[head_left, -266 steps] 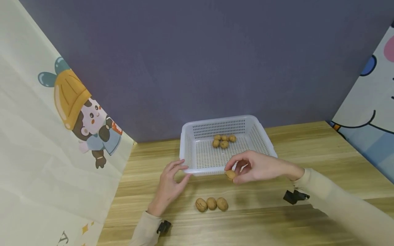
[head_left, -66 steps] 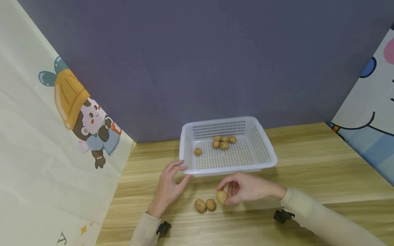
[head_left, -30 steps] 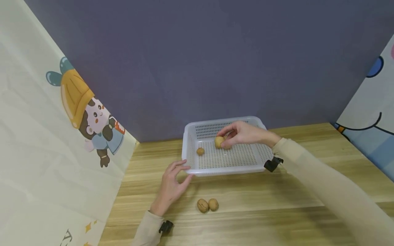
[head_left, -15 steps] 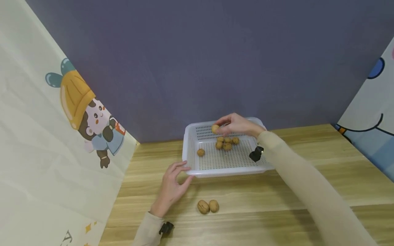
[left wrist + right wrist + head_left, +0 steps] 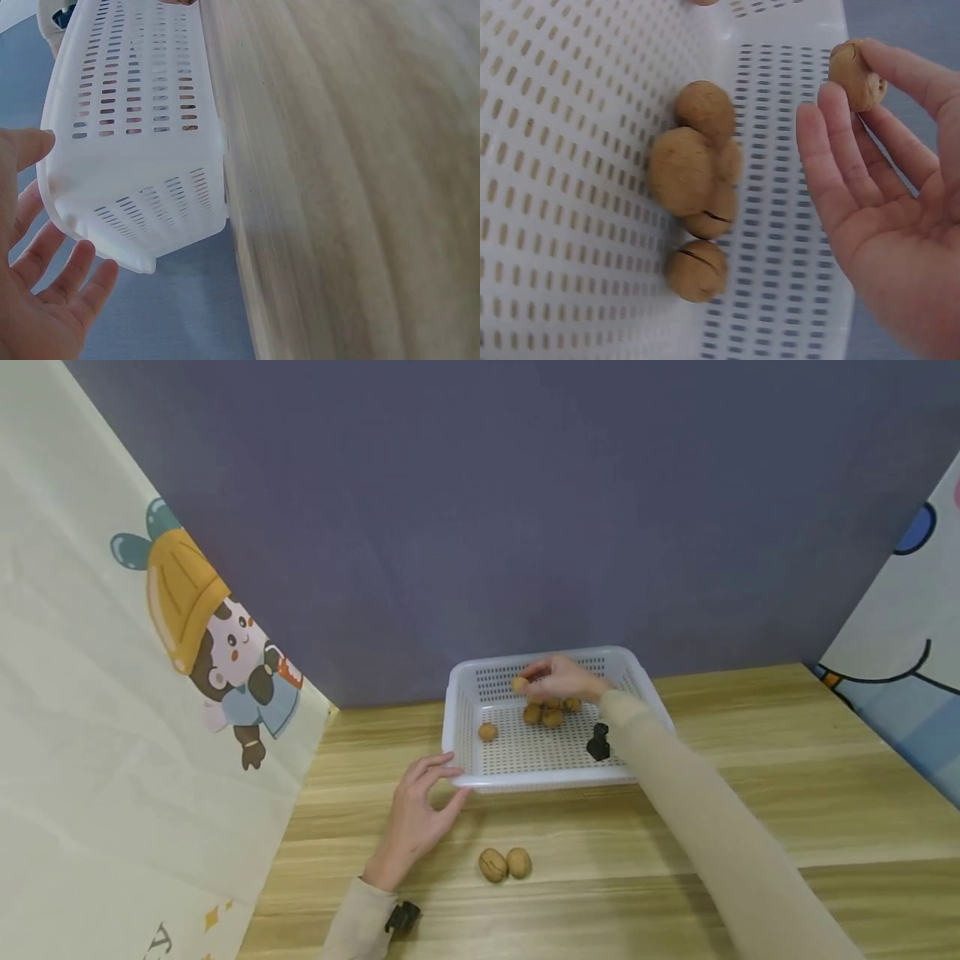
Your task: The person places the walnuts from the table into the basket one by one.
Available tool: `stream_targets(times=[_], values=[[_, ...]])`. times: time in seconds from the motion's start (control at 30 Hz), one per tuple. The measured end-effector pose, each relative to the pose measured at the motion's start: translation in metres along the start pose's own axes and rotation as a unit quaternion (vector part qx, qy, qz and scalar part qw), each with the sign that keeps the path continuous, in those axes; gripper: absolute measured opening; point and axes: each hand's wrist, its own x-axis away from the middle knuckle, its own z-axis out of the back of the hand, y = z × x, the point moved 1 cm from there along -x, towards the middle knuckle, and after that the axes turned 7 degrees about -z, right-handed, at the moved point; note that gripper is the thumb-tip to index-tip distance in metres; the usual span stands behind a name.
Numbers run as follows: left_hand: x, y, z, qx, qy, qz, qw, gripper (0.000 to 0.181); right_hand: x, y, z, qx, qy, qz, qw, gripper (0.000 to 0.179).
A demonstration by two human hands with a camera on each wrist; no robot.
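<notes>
My right hand (image 5: 564,678) is over the back of the white slotted plastic basket (image 5: 555,774), pinching a walnut (image 5: 519,685). In the right wrist view this walnut (image 5: 851,79) sits between thumb and fingertips, level with the basket's upper edge. Below it several walnuts (image 5: 681,171) lie clustered on the basket floor. Another walnut (image 5: 487,732) lies apart, nearer the left wall. At the front left corner my left hand (image 5: 416,810) touches the rim with loosely spread fingers; the left wrist view has its thumb (image 5: 34,146) at the rim.
Two walnuts (image 5: 506,864) lie side by side on the wooden table (image 5: 600,910) in front of the basket. A dark grey panel (image 5: 480,510) rises right behind it. Cartoon-printed sheets (image 5: 97,693) stand at left and right.
The right hand took a walnut from the table row and carried it over the basket; since half a second ago it has lowered slightly. One walnut now lies separately inside. The left hand has stayed put.
</notes>
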Motion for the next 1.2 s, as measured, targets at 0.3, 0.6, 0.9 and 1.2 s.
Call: stream_targets(times=[0.3,0.6,0.9,1.2], values=[[-0.001,0.002,-0.001,-0.001,-0.012,0.003,0.9999,0.031,-0.018,0.015,-0.011,-0.002,0.025,-0.042,0.9988,0.054],[-0.003,0.002,0.000,-0.002,-0.011,-0.005,0.9999,0.031,-0.024,0.021,-0.020,0.003,0.035,-0.045,0.9984,0.052],[-0.001,0.000,0.001,-0.007,-0.004,-0.008,0.9999,0.031,-0.030,0.021,-0.029,0.046,0.047,-0.030,0.9974,0.046],[-0.002,0.000,0.002,0.000,-0.012,0.001,0.9999,0.031,-0.032,0.024,-0.025,0.036,0.036,-0.048,0.9975,0.046]])
